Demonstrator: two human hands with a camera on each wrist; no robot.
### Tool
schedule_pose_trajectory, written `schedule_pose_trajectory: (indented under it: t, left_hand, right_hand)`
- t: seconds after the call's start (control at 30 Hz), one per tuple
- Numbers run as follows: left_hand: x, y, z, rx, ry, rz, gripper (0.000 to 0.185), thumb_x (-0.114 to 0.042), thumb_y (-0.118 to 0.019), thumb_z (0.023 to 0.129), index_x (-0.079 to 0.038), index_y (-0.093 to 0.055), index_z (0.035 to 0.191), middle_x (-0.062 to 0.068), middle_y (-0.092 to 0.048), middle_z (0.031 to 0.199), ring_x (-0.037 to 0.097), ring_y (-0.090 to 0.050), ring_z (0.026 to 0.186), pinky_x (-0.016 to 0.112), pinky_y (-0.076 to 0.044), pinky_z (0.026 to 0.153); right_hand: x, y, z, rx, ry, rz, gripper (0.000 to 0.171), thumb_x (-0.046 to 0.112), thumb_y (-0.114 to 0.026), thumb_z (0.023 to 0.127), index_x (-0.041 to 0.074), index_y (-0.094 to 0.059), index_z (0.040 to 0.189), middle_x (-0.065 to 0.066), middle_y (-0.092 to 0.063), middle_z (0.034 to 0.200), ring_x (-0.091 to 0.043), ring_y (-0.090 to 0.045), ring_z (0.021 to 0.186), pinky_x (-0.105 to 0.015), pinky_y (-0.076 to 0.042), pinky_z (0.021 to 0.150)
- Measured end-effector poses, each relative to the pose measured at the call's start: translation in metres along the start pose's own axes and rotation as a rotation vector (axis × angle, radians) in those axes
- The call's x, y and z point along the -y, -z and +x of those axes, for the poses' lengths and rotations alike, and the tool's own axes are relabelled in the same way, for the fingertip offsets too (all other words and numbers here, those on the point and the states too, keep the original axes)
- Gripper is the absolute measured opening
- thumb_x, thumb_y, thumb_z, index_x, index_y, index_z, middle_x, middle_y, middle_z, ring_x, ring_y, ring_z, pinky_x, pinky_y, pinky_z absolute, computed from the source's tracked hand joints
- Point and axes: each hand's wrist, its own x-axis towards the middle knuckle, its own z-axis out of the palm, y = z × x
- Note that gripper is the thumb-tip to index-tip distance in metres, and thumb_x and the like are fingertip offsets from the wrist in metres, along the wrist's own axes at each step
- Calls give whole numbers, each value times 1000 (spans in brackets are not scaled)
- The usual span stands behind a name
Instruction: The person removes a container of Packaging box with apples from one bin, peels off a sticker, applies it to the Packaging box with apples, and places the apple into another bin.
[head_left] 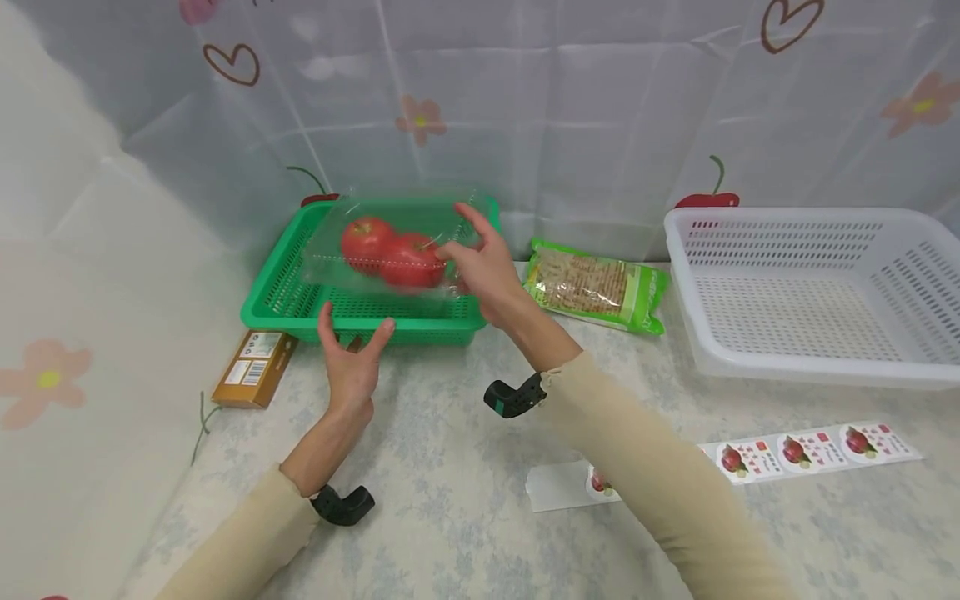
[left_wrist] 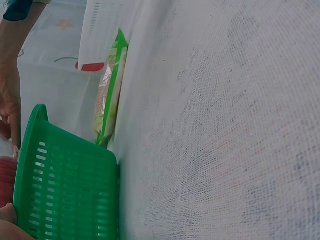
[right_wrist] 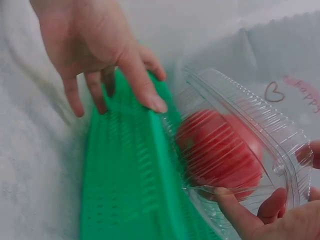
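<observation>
My right hand grips the right end of a clear plastic clamshell box, its thumb and fingers at the edge. Inside the box are two red tomatoes, side by side. The box is tilted over the green basket, overlapping its inside in the head view. At the basket's near side is my left hand, thumb and fingers spread. From the right wrist, its thumb tip shows right at the rim, with other fingers outside the basket wall. Nothing is held in it.
A green-and-clear food packet lies right of the green basket. Further right stands a white basket. A small brown box lies at the left, and a strip of fruit stickers runs across the right front. A printed curtain hangs behind.
</observation>
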Motion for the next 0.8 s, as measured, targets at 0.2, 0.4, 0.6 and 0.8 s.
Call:
schedule_pose_trajectory:
  t: [0.2, 0.4, 0.6, 0.8]
  left_hand:
    - [0, 0, -1, -2, 4, 0, 93, -34, -76, 88, -39, -13, 156, -7, -4, 162, 35, -27, 140, 44, -37, 105]
    - [1, 2, -1, -4, 18, -4, 93, -34, -76, 88, -39, -13, 156, -3, -4, 162, 34, -27, 140, 43, -37, 105]
    - [2, 1, -1, -5, 9, -7, 93, -34, -76, 87, -37, -14, 156, -2, -5, 161, 34, -27, 140, 43, -37, 105]
    - [2, 0, -1, 2, -4, -6, 91, -34, -76, 88, -38, -14, 156, -2, -2, 162, 35, -25, 141, 46, -36, 105]
  right_hand:
    - [17, 25, -14, 28, 22, 34, 67, 2, -61, 89, 30, -45, 148, -5, -52, 68, -13, -31, 45, -27, -34, 47]
    - [31, 57, -40, 73, 22, 57, 65, 3, -59, 92, 31, -44, 148, -7, -45, 78, -14, -38, 53, -27, -42, 54]
    - [42, 96, -71, 83, 24, 119, 61, 4, -56, 96, 24, -40, 151, -5, -54, 80, -15, -49, 66, -32, -56, 74]
    - [48, 139, -104, 87, 8, 74, 62, 5, -56, 98, 24, -35, 154, -10, -55, 105, -26, -55, 103, -32, -56, 80]
